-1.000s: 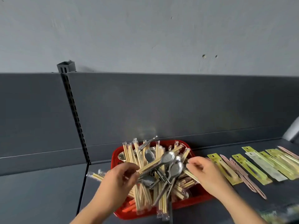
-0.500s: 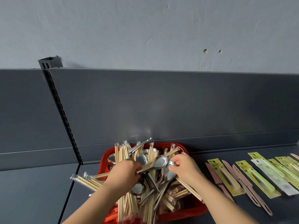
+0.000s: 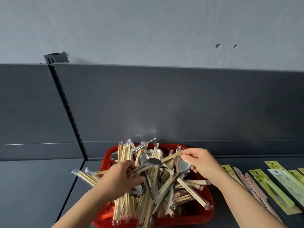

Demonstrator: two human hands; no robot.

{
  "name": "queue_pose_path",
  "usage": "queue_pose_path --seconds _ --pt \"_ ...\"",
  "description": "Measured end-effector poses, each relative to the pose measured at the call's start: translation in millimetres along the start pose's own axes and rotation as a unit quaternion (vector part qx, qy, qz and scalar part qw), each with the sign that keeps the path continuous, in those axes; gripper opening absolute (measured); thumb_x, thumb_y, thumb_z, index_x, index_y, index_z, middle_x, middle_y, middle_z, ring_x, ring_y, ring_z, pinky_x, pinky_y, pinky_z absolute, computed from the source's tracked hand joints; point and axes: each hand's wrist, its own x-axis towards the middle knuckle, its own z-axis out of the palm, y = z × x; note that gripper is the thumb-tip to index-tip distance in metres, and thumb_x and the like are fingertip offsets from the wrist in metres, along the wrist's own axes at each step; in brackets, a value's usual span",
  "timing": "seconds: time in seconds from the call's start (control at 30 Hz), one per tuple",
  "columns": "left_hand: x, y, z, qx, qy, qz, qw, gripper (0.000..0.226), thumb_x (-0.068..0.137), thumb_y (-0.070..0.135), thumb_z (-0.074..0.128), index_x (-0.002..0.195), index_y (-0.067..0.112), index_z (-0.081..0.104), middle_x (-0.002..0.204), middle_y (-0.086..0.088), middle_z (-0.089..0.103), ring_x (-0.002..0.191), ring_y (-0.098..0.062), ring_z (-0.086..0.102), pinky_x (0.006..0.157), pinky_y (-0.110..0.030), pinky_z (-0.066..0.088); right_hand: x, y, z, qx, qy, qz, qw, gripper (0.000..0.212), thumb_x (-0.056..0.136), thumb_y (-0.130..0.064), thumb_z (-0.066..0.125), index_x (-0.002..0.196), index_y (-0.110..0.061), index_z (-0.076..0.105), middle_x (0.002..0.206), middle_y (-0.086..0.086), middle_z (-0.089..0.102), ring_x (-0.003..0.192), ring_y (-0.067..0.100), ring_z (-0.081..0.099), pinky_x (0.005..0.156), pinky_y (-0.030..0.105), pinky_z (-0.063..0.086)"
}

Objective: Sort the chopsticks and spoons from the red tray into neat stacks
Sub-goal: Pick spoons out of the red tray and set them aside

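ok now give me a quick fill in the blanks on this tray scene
1. The wrapped wooden chopsticks lie in a plastic tray coloured ____.
2. The right hand pinches shiny metal ____.
3. The flat yellow-green packets lie to the tray's ____.
Missing: red; spoons; right.

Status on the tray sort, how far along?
Done: only a few wrapped wooden chopsticks lie left of the red plastic tray. In hand: left hand and right hand each grip steel spoons. Left: nearly everything, a mixed heap in the tray.
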Motion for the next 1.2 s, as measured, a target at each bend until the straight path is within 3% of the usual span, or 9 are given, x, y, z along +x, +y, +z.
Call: queue_pose_path --seconds 0.1,0.27,0.43,0.57,0.7,0.8,0.93,1.1,1.2 --pt "-3 7 10 -0.041 0.018 -0.062 0.997 0.040 0.068 0.057 0.077 0.073 0.021 0.061 0.052 0.019 0.062 0.040 0.005 0.052 0.038 -0.010 0.033 0 1 6 0.021 -0.037 -0.009 0.999 0.010 0.091 -0.022 0.065 0.090 -0.029 0.072 0.056 -0.013 0.062 0.048 0.002 0.049 0.048 0.015 0.042" --pt "4 27 32 0.056 0.051 -0.124 0.989 0.055 0.058 0.066 0.079 0.072 0.020 0.053 0.056 0.009 0.056 0.045 -0.004 0.045 0.040 -0.016 0.032 0 7 16 0.017 -0.042 -0.025 0.999 0.016 0.090 -0.017 0.065 0.082 -0.028 0.072 0.062 -0.003 0.064 0.047 0.002 0.047 0.046 0.016 0.040" --pt "14 38 32 0.068 0.025 -0.144 0.987 0.042 0.064 0.038 0.085 0.068 0.018 0.048 0.060 0.006 0.051 0.049 -0.008 0.043 0.040 -0.018 0.030 -1 11 15 0.028 -0.035 -0.016 0.999 0.015 0.091 -0.020 0.064 0.085 -0.032 0.072 0.071 0.003 0.069 0.049 0.003 0.050 0.050 0.017 0.043" --pt "20 39 29 0.035 -0.013 -0.167 0.985 0.023 0.069 0.021 0.079 0.072 0.015 0.057 0.065 0.003 0.058 0.052 -0.009 0.051 0.042 -0.016 0.038 1 10 22 0.029 -0.051 -0.012 0.998 0.019 0.094 -0.017 0.061 0.101 -0.030 0.072 0.069 -0.007 0.069 0.046 -0.001 0.049 0.047 0.012 0.040" --pt "19 37 22 0.015 -0.016 -0.162 0.987 0.012 0.073 0.019 0.075 0.074 0.017 0.063 0.069 0.005 0.063 0.057 -0.007 0.056 0.048 -0.017 0.045 8 9 28 -0.011 -0.043 -0.012 0.999 0.024 0.096 -0.020 0.058 0.117 -0.020 0.068 0.068 -0.003 0.064 0.046 -0.003 0.050 0.047 0.010 0.040" --pt "14 32 11 0.007 0.003 -0.145 0.989 0.006 0.077 0.019 0.071 0.074 0.021 0.066 0.074 0.006 0.068 0.066 -0.006 0.063 0.048 -0.014 0.045 11 10 27 -0.016 -0.038 -0.013 0.999 0.022 0.096 -0.021 0.058 0.115 -0.021 0.069 0.068 -0.004 0.064 0.046 -0.003 0.051 0.048 0.011 0.040" --pt "9 23 -1 0.005 0.004 -0.134 0.991 0.006 0.084 0.018 0.066 0.080 0.021 0.068 0.071 0.007 0.070 0.059 -0.001 0.064 0.048 -0.012 0.048 12 10 27 0.019 -0.044 -0.007 0.999 0.016 0.095 -0.022 0.059 0.106 -0.026 0.071 0.058 -0.008 0.060 0.046 -0.001 0.048 0.049 0.017 0.041" --pt "-4 13 5 -0.036 -0.018 -0.140 0.989 0.037 0.094 0.037 0.058 0.079 0.006 0.069 0.059 0.004 0.064 0.040 -0.005 0.041 0.039 -0.015 0.032 12 0 31 0.066 -0.071 -0.011 0.995 0.016 0.094 -0.022 0.061 0.099 -0.031 0.073 0.073 -0.005 0.068 0.051 0.003 0.050 0.050 0.017 0.041" --pt "-13 11 5 -0.107 -0.018 -0.151 0.983 0.042 0.093 0.046 0.055 0.079 0.008 0.064 0.060 0.004 0.061 0.042 -0.006 0.040 0.044 -0.019 0.035 12 -5 35 0.089 -0.061 -0.017 0.994 0.016 0.093 -0.020 0.062 0.100 -0.029 0.073 0.084 -0.006 0.072 0.050 0.002 0.053 0.050 0.016 0.043"
